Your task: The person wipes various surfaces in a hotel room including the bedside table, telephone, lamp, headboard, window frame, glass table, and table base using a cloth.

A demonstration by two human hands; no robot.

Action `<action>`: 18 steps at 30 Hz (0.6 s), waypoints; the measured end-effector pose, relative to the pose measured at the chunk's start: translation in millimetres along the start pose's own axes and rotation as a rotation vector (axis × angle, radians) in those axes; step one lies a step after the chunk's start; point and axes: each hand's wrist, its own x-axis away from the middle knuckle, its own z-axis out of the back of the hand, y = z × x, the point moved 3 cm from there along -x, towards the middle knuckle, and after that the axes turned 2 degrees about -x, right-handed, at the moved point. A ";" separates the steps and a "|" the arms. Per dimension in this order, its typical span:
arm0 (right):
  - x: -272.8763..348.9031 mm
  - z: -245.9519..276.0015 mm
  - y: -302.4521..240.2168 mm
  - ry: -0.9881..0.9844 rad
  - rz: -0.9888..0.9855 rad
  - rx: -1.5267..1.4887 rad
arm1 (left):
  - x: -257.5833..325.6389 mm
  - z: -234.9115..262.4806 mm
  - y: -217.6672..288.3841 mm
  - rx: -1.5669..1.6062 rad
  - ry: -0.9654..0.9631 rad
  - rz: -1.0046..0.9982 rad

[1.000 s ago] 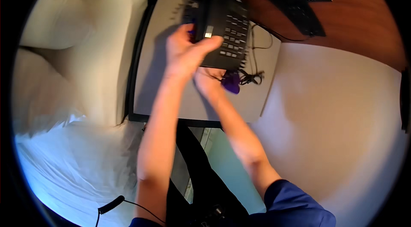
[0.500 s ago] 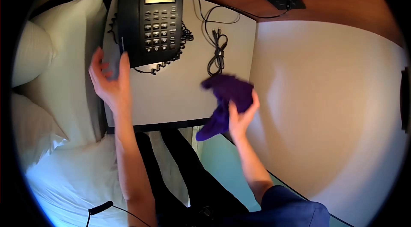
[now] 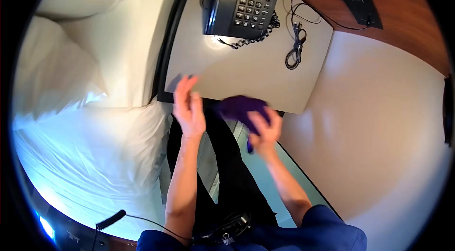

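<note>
The telephone stands at the far left corner of the tabletop, with a bundled cable lying to its right near the far right edge. The bed lies along the tabletop's left edge. Both hands are at the near edge, the left hand left of the right hand, which holds a cloth.

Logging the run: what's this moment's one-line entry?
left hand: open, empty | right hand: holds purple cloth at nightstand edge | telephone: on nightstand

Soft purple cloth, matt tabletop

Head cam, fisheye, looks steeply down at nightstand edge, close; single view
</note>
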 end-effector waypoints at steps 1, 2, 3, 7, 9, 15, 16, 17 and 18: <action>-15.9 -29.5 -37.9 -0.007 0.164 -0.106 | 4.8 16.5 -8.0 0.074 0.156 0.003; -34.5 -59.8 -69.1 -0.013 0.323 -0.202 | 14.6 31.3 -13.8 0.039 0.214 0.056; -46.1 -80.2 -91.0 -0.087 0.488 -0.114 | 23.3 41.8 -16.6 -0.041 0.225 0.015; -21.4 -90.7 -66.0 -0.295 0.597 0.161 | 56.5 80.2 -23.1 -0.196 0.158 0.085; 7.7 -60.2 -26.2 -0.230 0.403 0.321 | 75.0 105.1 -20.8 -0.251 0.102 0.197; 57.9 89.0 73.9 -0.278 -0.586 0.119 | 119.6 100.5 18.7 -0.355 -0.186 0.074; 56.5 118.5 58.1 -0.259 -0.606 -0.056 | 123.7 83.1 37.9 -0.346 -0.286 0.075; 55.2 142.5 36.4 -0.281 -0.516 -0.316 | 127.3 61.0 71.3 -0.357 -0.390 -0.062; 50.5 162.6 9.8 -0.306 -0.393 -0.572 | 139.1 40.1 88.6 -0.269 -0.523 -0.140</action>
